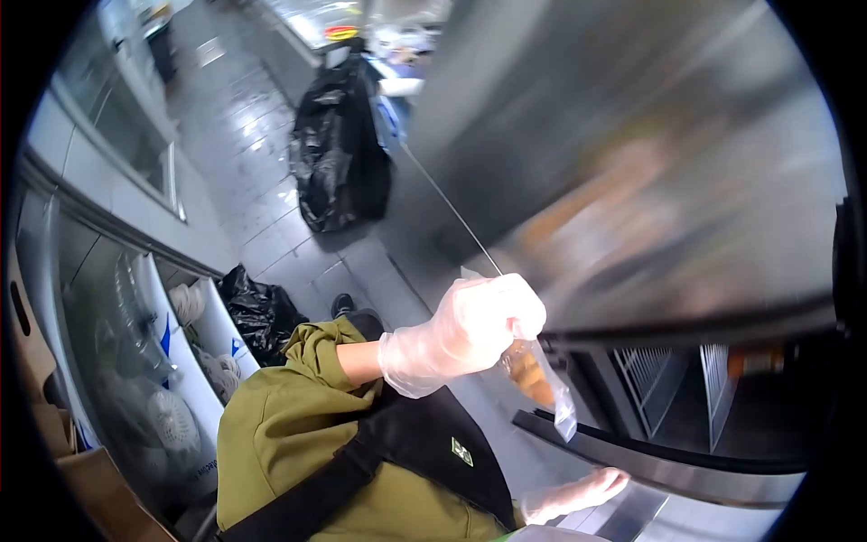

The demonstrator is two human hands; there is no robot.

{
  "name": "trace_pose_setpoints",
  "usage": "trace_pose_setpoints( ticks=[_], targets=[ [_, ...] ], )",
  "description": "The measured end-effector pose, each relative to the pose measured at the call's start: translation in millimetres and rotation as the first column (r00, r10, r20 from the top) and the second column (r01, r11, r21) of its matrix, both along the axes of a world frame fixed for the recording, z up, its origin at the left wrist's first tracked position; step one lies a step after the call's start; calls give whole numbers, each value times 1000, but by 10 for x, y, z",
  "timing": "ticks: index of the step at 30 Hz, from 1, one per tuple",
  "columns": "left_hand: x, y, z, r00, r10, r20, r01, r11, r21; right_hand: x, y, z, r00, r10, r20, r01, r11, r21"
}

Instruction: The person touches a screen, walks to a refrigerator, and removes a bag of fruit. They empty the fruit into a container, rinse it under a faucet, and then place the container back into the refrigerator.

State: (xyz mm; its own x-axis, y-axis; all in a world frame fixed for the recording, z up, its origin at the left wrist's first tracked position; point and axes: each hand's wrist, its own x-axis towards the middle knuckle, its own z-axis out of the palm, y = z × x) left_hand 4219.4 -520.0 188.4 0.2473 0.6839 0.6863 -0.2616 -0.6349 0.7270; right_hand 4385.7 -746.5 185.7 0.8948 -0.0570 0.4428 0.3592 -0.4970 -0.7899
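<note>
My left hand [497, 316], in a clear plastic glove, is closed on the top of a clear plastic bag [564, 417]. Orange-brown pieces [531, 378] show through the bag as it hangs below the fist, beside the dark edge of a steel cabinet. Lower down, my right hand [582, 495], also gloved, has its fingers stretched out near the cabinet's steel edge [659, 471]. No object is visible in it.
An opening in the cabinet shows white wire racks [652, 388]. A large steel surface [668, 181] fills the upper right, blurred. Black bags [339, 149] stand on the tiled floor [282, 221]. At left, boxes [185, 361] hold stacked white items.
</note>
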Motion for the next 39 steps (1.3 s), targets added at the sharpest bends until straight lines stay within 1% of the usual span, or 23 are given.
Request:
trace_pose_setpoints(
  ticks=[3,6,7,8,9,11,12,14,16,17,18,20,21,24,26,27,30,31,34,35,36,38,39],
  targets=[
    [-679,619,36,993,116,-18,-117,989,-87,-140,846,7,932,110,346,-143,987,69],
    [-1424,1360,99,945,318,-82,-318,948,4,-521,1880,93,768,135,626,-280,950,139],
    [-1679,1622,113,909,400,-114,-392,916,85,-727,2204,50,827,333,453,-413,907,87],
    [-1950,1864,167,898,416,-145,-417,909,22,-1138,2758,137,827,502,253,-533,844,67],
    [-2227,2178,178,855,498,-144,-487,867,105,-1548,3273,146,719,681,139,-691,722,34],
    [-2814,2668,316,802,566,-192,-572,820,27,-2162,4220,-6,172,985,30,-959,160,235],
    [-3131,2897,400,849,498,-175,-517,851,-86,-2461,4640,-110,-81,995,59,-962,-94,255],
    [-3691,3284,625,877,466,-116,-477,817,-325,-3160,5425,38,-557,829,57,-754,-533,383],
    [-4203,3650,921,795,583,-166,-594,694,-407,-3827,6127,51,-733,670,-120,-601,-554,576],
    [-4453,3809,993,766,632,-118,-610,657,-442,-4172,6418,138,-744,644,-178,-592,-511,623],
    [-4778,4044,1017,697,688,-202,-703,599,-384,-4514,6733,217,-791,603,-103,-500,-541,676],
    [-5410,4487,1039,740,662,-116,-624,612,-487,-5059,7354,206,-795,607,0,-481,-630,609],
    [-5690,4726,1050,753,650,-103,-616,642,-456,-5342,7622,222,-788,616,27,-451,-606,656],
    [-6564,5342,1041,808,585,-70,-548,702,-455,-6265,8373,155,-733,680,25,-417,-478,773],
    [-7086,5751,1095,871,491,-11,-431,754,-496,-6847,8787,436,-730,682,35,-322,-388,864],
    [-7346,5911,1117,895,445,-19,-402,789,-465,-7086,9014,535,-712,701,-50,-372,-316,873],
    [-7892,6417,1096,773,580,259,-368,741,-562,-7741,9739,529,-781,624,-31,-245,-260,934],
    [-8289,6678,955,827,490,277,-267,775,-573,-7899,10065,454,-779,627,-19,-331,-384,862],
    [-8904,7466,327,867,422,266,-148,726,-672,-8477,10859,285,-817,572,-72,-231,-210,950],
    [-8977,7633,193,864,502,-37,-455,747,-485,-8668,11106,205,-813,576,-83,-249,-214,945],
    [-9100,7927,168,799,563,-211,-596,698,-396,-8863,11357,125,-809,580,-95,-266,-217,939],
    [-9349,8517,190,753,647,-120,-610,620,-493,-9233,11793,161,-741,661,-120,-370,-252,894],
    [-9591,8812,141,767,636,-86,-586,640,-497,-9399,12034,175,-692,713,-117,-434,-281,856]
  ],
)
